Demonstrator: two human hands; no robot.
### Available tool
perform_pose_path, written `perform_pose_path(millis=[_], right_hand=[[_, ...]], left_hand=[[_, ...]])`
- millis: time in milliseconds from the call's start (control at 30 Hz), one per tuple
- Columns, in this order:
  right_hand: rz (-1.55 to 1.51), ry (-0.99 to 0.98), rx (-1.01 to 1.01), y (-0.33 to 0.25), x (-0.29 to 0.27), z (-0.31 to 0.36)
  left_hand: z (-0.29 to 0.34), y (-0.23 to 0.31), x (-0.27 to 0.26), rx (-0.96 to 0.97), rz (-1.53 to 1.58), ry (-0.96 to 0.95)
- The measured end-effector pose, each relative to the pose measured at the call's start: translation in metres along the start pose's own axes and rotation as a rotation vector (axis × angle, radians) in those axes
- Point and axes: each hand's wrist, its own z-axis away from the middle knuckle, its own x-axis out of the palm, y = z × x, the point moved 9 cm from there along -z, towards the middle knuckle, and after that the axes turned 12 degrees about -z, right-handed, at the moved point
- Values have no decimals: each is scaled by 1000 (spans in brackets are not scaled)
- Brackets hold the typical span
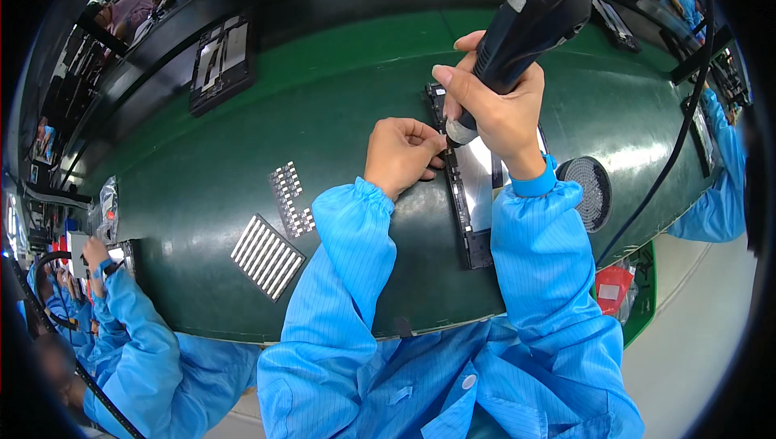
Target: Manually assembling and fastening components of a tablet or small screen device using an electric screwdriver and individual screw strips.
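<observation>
My right hand (509,116) is wrapped round a black electric screwdriver (529,31), which slants down to the left. Its pale nose meets the left edge of a flat black-framed device (475,188) with a silver panel, lying on the green table. My left hand (396,152) is closed in a pinch at that same edge, right beside the screwdriver's nose. Whatever its fingertips hold, if anything, is too small to make out. The screwdriver's tip and part of the device are hidden behind my hands and right sleeve.
Left of my arms lie a sheet of small parts (284,188) and a dark card with pale strips (268,257). A round black tray (607,196) stands to the right, near a hanging cable (675,148). Another device (222,63) lies far left. Co-workers' sleeves (145,342) flank the table.
</observation>
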Motion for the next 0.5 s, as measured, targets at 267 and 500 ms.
perform_pose_path(millis=[267, 500], right_hand=[[52, -14, 5, 1, 2, 4], [118, -35, -53, 7, 10, 10]], left_hand=[[0, -2, 2, 3, 1, 12], [-2, -1, -3, 34, -12, 36]])
